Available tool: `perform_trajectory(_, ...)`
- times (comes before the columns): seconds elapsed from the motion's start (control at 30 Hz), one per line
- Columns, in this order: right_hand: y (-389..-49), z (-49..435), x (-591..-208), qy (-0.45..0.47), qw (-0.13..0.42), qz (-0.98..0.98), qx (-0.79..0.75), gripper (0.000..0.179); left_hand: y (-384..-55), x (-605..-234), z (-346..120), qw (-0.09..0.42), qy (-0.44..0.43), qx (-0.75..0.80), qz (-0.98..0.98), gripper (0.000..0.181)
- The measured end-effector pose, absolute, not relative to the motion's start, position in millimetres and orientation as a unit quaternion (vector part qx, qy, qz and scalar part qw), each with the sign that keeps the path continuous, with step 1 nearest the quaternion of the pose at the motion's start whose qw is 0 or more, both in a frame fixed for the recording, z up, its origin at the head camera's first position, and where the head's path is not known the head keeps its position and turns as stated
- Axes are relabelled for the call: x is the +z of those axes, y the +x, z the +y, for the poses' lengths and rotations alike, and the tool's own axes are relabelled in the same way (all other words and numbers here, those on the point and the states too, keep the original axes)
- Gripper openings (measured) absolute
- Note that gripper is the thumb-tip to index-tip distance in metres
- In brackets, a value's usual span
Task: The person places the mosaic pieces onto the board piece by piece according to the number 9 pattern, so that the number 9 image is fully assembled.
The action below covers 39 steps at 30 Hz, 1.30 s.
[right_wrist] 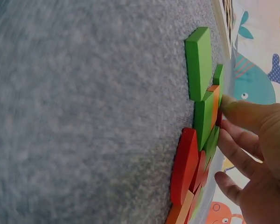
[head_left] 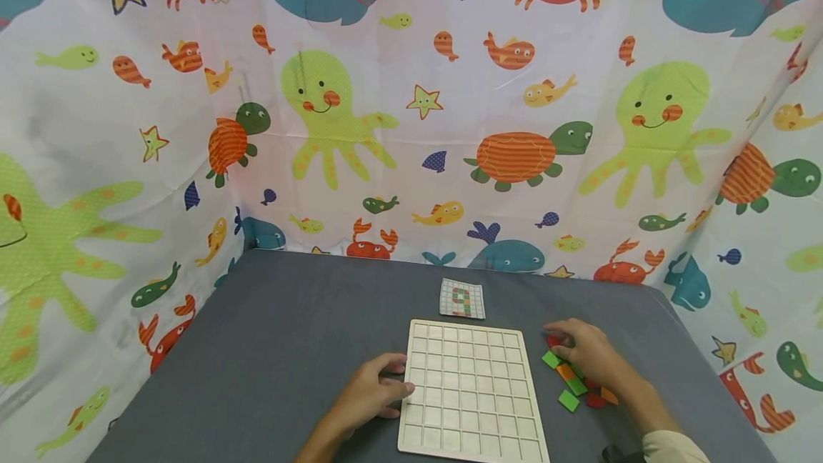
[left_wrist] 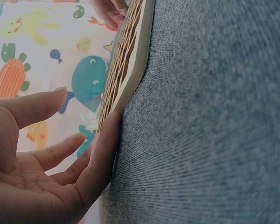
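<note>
The right hand (head_left: pixel 588 352), the nearer one, has thumb and fingertips about a red block (head_left: pixel 551 341); whether they pinch it I cannot tell. More blocks (head_left: pixel 569 401) lie wristward; left of this grip, the board (head_left: pixel 469 391) meets the left hand's (head_left: pixel 373 393) spread fingers.

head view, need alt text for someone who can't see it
A person's left hand touches the left edge of a pale gridded board on a gray table; the right hand is at red, green and orange blocks beside it. Beyond lies a pattern card, before sea-creature fabric.
</note>
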State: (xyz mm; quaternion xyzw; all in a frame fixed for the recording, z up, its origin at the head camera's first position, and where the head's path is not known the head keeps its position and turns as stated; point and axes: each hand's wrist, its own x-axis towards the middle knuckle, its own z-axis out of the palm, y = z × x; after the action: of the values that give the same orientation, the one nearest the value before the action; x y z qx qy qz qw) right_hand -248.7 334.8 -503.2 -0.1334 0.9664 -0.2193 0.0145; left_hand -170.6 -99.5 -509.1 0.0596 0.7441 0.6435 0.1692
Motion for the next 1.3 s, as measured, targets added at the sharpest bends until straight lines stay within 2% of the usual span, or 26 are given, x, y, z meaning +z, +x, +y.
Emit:
perform_trajectory(0.4,-245.6,336.9,-508.2,-0.161,-0.007,0.961,-0.224,0.046,-170.8,-512.6,-100.3,0.154,0.06,0.647,0.744,0.062)
perform_trajectory(0.7,-246.4,336.6,-508.7,-0.153,-0.013,0.959,-0.239,0.045,-170.6,-515.2,-100.4,0.149,0.053,0.64,0.752,0.068)
perform_trajectory(1.03,-241.4,330.9,-506.0,-0.138,-0.055,0.957,-0.247,0.048,-170.5,-520.3,-100.5,0.133,0.073,0.643,0.751,0.081)
perform_trajectory(1.3,-235.5,309.9,-493.7,-0.164,-0.078,0.945,-0.273,0.048,-169.9,-519.0,-100.1,0.133,0.07,0.635,0.758,0.082)
